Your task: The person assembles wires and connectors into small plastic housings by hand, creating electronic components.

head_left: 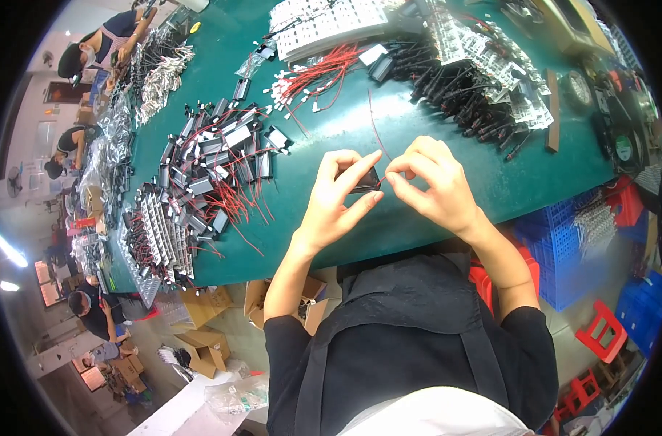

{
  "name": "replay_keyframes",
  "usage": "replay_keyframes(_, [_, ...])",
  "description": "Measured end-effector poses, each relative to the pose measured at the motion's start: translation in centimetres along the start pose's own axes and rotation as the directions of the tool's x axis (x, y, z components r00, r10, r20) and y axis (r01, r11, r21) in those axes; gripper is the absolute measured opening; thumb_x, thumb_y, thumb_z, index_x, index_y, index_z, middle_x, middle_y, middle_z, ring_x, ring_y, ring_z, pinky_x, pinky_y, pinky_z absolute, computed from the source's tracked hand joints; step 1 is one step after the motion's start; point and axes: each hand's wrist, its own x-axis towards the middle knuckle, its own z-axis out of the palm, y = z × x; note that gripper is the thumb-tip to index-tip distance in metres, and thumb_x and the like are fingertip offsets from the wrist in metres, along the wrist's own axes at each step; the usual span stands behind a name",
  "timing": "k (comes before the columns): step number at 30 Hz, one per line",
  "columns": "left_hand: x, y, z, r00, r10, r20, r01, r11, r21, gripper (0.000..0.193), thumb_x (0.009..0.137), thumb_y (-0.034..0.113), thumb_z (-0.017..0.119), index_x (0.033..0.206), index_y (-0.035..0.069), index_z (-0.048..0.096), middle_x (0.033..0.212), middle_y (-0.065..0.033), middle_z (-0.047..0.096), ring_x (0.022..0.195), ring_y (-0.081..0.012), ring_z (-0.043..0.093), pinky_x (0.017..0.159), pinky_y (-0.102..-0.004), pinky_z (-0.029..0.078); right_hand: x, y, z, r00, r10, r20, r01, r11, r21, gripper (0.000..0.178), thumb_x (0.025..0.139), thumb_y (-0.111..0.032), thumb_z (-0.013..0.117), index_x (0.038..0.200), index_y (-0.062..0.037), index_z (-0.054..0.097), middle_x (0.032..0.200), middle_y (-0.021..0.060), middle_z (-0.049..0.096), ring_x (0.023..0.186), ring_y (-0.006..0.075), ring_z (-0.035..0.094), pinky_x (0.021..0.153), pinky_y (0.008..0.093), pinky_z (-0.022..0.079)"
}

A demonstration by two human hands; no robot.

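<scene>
Between the fingers and thumb of my left hand (338,195) is a small black box-shaped housing (367,182), partly covered by the fingers. My right hand (434,182) pinches a thin red wire (376,131) close to the housing's right end. One length of this wire rises away from the hands over the green table (313,156). Left of my hands lies a heap of black and silver box-shaped modules (214,156) with red wires. Beyond the hands rests a bundle of red wires with white connectors (323,76).
Black cables with connectors (454,94) lie at the far right beside white perforated sheets (331,25). Blue crates (552,254) and a red stool (603,330) stand right of the table. Open cardboard boxes (203,349) sit on the floor at left. Several people work along the left.
</scene>
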Motion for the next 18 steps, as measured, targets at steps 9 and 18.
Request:
replay_keyframes(9, [-1.1,-1.8,1.3,0.979,-0.158,-0.128,0.126,0.966,-0.228,0.051,0.077,0.011,0.079,0.122,0.004,0.056,0.114,-0.0109,0.049,0.098,-0.0206,0.057,0.084,-0.0316,0.050,-0.8,-0.7,0.7,0.999,0.029,0.018,-0.030,0.998,0.059,0.022,0.079,-0.005,0.074,0.100,-0.0068,0.069,0.076,0.0034,0.060,0.064,0.0154,0.054,0.063,0.0293,0.046])
replay_keyframes(18, [-0.8,-1.2,0.6,0.995,0.001,-0.102,-0.018,0.986,-0.168,0.026,0.081,0.011,0.075,0.100,0.006,0.059,0.114,-0.0122,0.055,0.103,-0.0190,0.055,0.081,-0.0283,0.049,-1.7,-0.3,1.1,0.943,0.317,0.098,-0.331,0.881,0.338,0.027,0.084,-0.008,0.072,0.110,-0.0074,0.067,0.083,0.0045,0.066,0.064,0.0126,0.059,0.063,0.0258,0.051])
